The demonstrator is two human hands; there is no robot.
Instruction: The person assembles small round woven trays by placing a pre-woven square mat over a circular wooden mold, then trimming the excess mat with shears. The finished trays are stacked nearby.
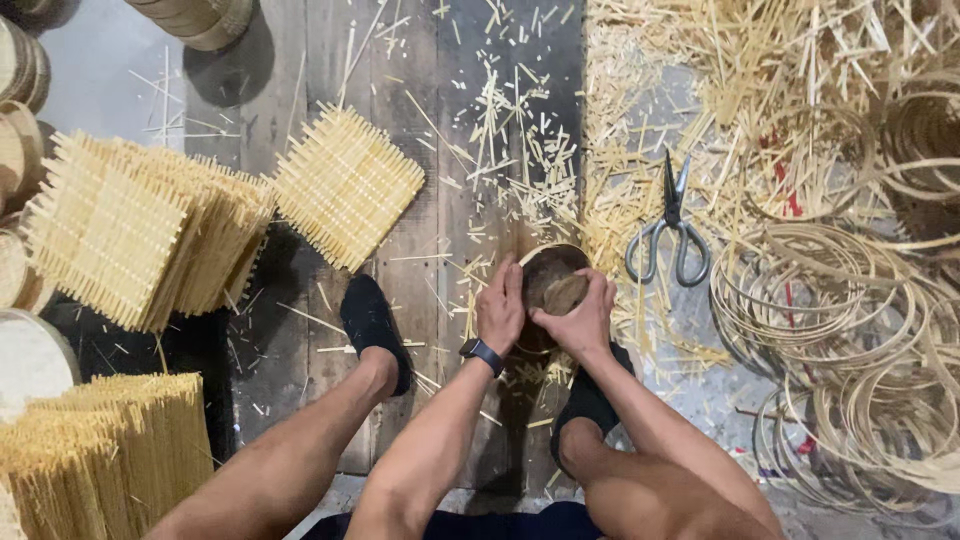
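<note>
Dark floor planks (300,60) run away from us, littered with pale bamboo offcuts (520,130). We sit low, knees apart, both feet in dark shoes (375,325) planted on the boards.

Between our feet, straight ahead of us, stands a small round hoop (553,285) of bent bamboo strip, with a brownish piece inside it. Our left hand (500,305) presses on its left rim, fingers pointing forward, a dark watch (482,353) on the wrist. Our right hand (580,320) clasps the near right edge, thumb reaching in toward the middle. Both hands are closed around the hoop, close together, nearly touching. Neither is clearly nearer; the hoop lies centred between them, and being round it shows no long axis.

Scissors (672,225) lie just to the right of the hoop, points away from us, handles toward our right hand, which is the nearer one to them.

Further right, loose coils (830,300) of bamboo strip pile up on a heap of slivers. To the left lie square woven mats (345,185), one alone and a stack (140,230) beside it, with a bundle of sticks (100,440) at the lower left. Finished round pieces (200,20) sit along the far and left edges.
</note>
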